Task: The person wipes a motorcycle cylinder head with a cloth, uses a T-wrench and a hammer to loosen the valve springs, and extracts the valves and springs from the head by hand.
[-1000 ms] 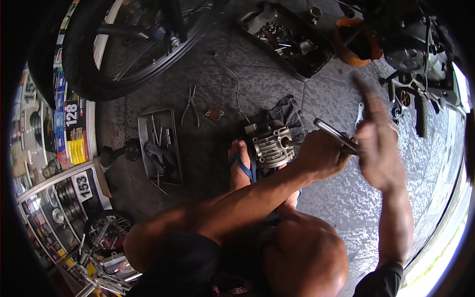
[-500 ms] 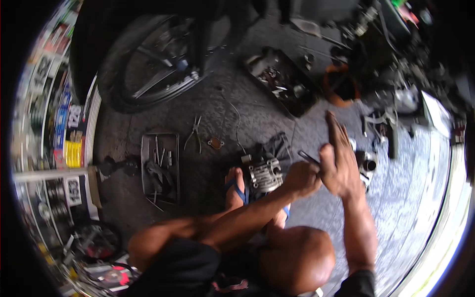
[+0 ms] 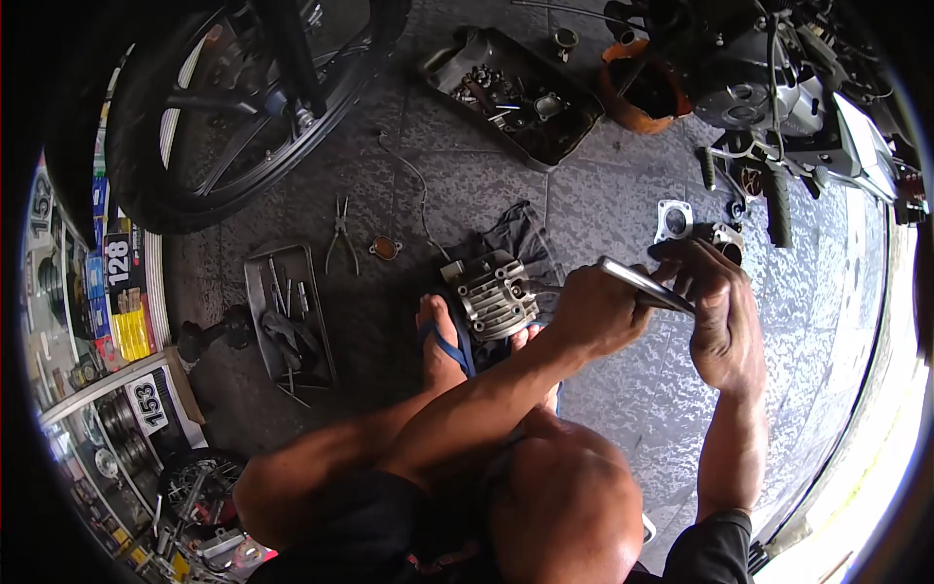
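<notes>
My left hand [image 3: 605, 313] is closed round a slim, flat, silver-edged phone [image 3: 637, 279], seen nearly edge-on. Its screen cannot be made out. Beside the phone's far end is my right hand [image 3: 725, 316], its fingers loosely bent and apart, with nothing visible in them; whether it touches the phone I cannot tell. Below and left of my hands, an engine cylinder head [image 3: 494, 300] with metal fins rests on the floor by my sandalled feet, against a dark cloth [image 3: 523, 234]. Past my right hand lie a square metal gasket [image 3: 673, 222] and a round-bored metal part [image 3: 727, 243], partly hidden.
Pliers [image 3: 341, 238] and a small oval cover [image 3: 385, 247] lie left of the cylinder head. A tray [image 3: 326, 336] holds tools and a rag. Farther off are a parts tray [image 3: 559, 146], an orange container [image 3: 623, 115], a motorcycle [image 3: 749, 102] and a wheel [image 3: 131, 165].
My right hand has gone from flat, stretched fingers to loosely bent ones and moved slightly right. My left hand has risen a little, turning the phone more into sight. The head view has shifted.
</notes>
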### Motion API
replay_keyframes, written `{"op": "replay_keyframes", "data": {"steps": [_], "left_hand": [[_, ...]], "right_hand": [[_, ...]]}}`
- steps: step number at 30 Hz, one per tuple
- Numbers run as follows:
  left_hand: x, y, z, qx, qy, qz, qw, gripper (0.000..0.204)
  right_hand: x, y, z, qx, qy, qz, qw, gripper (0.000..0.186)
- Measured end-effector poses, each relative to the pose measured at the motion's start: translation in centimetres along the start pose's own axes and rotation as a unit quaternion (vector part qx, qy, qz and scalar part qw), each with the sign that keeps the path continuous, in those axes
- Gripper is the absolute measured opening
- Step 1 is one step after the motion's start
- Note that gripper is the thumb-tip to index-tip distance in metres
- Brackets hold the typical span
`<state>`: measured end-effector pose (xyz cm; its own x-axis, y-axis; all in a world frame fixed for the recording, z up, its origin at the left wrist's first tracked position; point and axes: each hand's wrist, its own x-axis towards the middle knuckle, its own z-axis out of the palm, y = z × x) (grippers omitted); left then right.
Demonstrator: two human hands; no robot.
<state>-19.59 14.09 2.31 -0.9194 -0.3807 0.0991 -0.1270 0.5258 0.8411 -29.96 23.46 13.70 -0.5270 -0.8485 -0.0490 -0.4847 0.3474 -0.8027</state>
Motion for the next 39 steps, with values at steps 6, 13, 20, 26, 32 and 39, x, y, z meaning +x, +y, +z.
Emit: {"op": "replay_keyframes", "data": {"steps": [6,13,20,26,32,39], "left_hand": [[-0.1,-2.1,0.6,-0.026,0.007,-0.038,0.999,0.021],[-0.4,-2.7,-0.3,-0.036,0.004,-0.056,0.998,0.024],[-0.8,-3.3,-0.8,-0.04,-0.004,-0.048,0.998,0.025],[-0.7,-3.3,-1.5,-0.046,-0.033,-0.041,0.998,0.022],[-1.5,-4.0,-0.9,-0.116,-0.082,-0.058,0.988,0.012],[-1.7,-4.5,0.2,-0.11,-0.058,-0.078,0.989,0.008]], "right_hand": [[1.7,0.7,1.9,-0.002,-0.039,-0.035,0.999,0.073],[2.6,-0.2,2.9,-0.032,-0.072,-0.033,0.996,0.074],[3.1,-1.2,3.6,-0.077,-0.076,-0.039,0.993,0.076],[4.9,-1.7,3.6,-0.062,-0.083,-0.027,0.994,0.075],[4.0,-2.6,4.5,-0.098,-0.123,0.044,0.987,0.066],[3.9,-2.0,5.1,-0.109,-0.093,0.052,0.988,0.063]]}}
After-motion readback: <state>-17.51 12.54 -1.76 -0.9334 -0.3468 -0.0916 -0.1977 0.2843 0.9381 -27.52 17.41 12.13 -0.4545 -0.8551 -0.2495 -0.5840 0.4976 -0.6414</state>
